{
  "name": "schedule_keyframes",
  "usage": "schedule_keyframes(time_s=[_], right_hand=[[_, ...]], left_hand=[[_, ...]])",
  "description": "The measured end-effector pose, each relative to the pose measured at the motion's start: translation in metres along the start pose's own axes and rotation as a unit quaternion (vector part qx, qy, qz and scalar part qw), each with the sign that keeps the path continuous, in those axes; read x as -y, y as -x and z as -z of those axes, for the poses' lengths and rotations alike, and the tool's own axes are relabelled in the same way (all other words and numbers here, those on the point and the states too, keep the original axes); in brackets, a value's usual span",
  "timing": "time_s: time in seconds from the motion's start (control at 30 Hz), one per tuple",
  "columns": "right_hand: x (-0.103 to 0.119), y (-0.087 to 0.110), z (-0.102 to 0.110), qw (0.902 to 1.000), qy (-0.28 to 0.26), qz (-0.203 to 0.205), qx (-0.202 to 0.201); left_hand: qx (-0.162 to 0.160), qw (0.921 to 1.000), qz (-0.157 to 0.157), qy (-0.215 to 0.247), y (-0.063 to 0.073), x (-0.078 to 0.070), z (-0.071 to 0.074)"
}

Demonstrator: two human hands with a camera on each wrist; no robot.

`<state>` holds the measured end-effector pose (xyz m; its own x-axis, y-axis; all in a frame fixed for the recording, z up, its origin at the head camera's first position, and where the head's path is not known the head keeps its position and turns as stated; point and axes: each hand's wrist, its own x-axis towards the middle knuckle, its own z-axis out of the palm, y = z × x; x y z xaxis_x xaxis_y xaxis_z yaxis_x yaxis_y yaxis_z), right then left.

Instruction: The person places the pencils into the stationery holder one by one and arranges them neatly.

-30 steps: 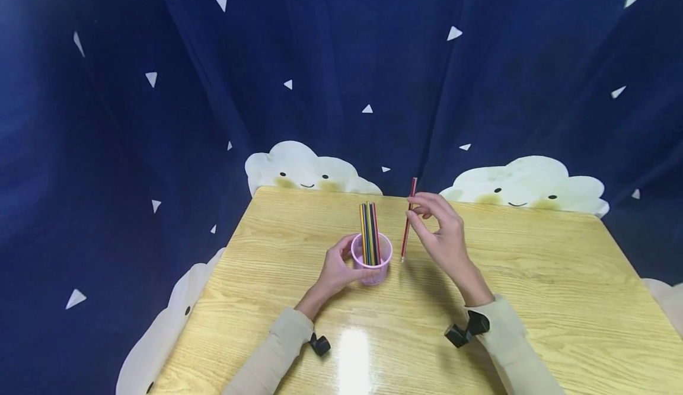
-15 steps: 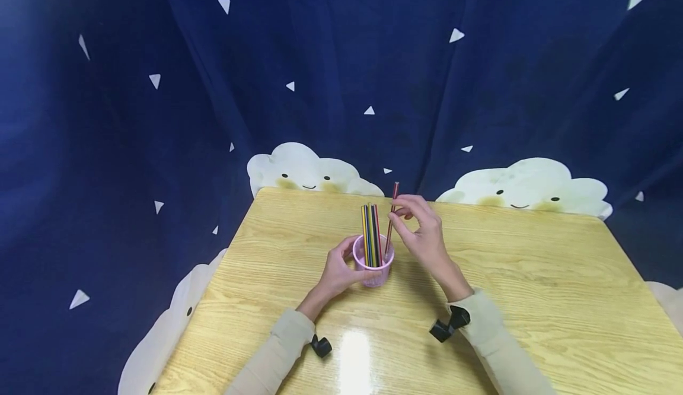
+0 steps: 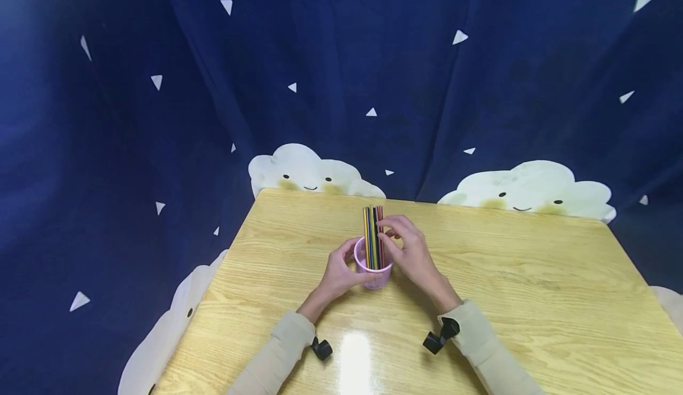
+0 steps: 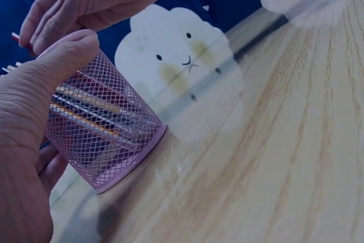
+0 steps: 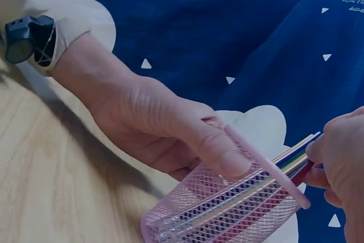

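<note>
A pink mesh pencil cup (image 3: 376,282) stands near the middle of the wooden table, and my left hand (image 3: 338,270) grips its side, thumb lying across the front below the rim. Several long pencils (image 3: 370,235) in yellow, blue and black lean together inside it. At the cup's right side, my right hand (image 3: 413,255) pinches a red pencil (image 3: 381,212) between thumb and fingers, close against the others. Its lower part is within the cup. Through the mesh in the left wrist view, the pencils (image 4: 94,109) slant down towards the cup's base (image 4: 136,160).
The light wooden table (image 3: 512,288) spreads to both sides of the cup. Behind its far edge hangs a dark blue curtain (image 3: 341,57) with white triangles and smiling clouds. Small black cameras, such as the right one (image 3: 441,335), sit on both wrists.
My right hand has carried the red pencil leftward from beside the cup, over the rim and down among the other pencils. The left hand has kept its grip on the cup.
</note>
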<state>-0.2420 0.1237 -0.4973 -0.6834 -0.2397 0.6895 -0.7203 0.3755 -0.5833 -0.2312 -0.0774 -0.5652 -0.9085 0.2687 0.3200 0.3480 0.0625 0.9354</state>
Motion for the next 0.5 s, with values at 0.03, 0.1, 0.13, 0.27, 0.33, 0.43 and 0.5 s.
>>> schedule_keyframes(time_s=[0.03,0.1,0.13,0.27,0.33,0.43,0.5], right_hand=[[0.0002,0.0007,-0.0008,1.0000,0.002,-0.002,0.001],[0.0009,0.0016,-0.0022,0.9999,0.008,-0.006,0.002],[0.0012,0.0019,-0.0029,0.9999,0.012,-0.008,0.003],[0.0029,0.0019,-0.0033,0.9993,0.028,-0.024,0.009],[0.0036,0.0020,-0.0018,0.9984,0.044,-0.032,0.015],[0.0055,0.0037,0.0016,0.9965,0.066,-0.046,0.023],[0.0062,0.0064,0.0047,0.9956,0.076,-0.049,0.025]], left_hand=[[0.000,1.0000,-0.002,-0.001,0.0000,-0.0004,-0.0005],[0.001,1.0000,-0.004,-0.001,-0.0001,-0.0015,-0.0013],[0.000,1.0000,-0.003,-0.001,-0.0001,-0.0013,-0.0012],[-0.006,1.0000,0.002,0.003,0.0006,-0.0006,-0.0016],[-0.007,1.0000,0.002,0.004,0.0006,-0.0005,-0.0019],[-0.003,1.0000,-0.004,0.005,0.0011,-0.0010,-0.0020],[0.001,1.0000,-0.006,0.001,0.0011,-0.0011,-0.0020]])
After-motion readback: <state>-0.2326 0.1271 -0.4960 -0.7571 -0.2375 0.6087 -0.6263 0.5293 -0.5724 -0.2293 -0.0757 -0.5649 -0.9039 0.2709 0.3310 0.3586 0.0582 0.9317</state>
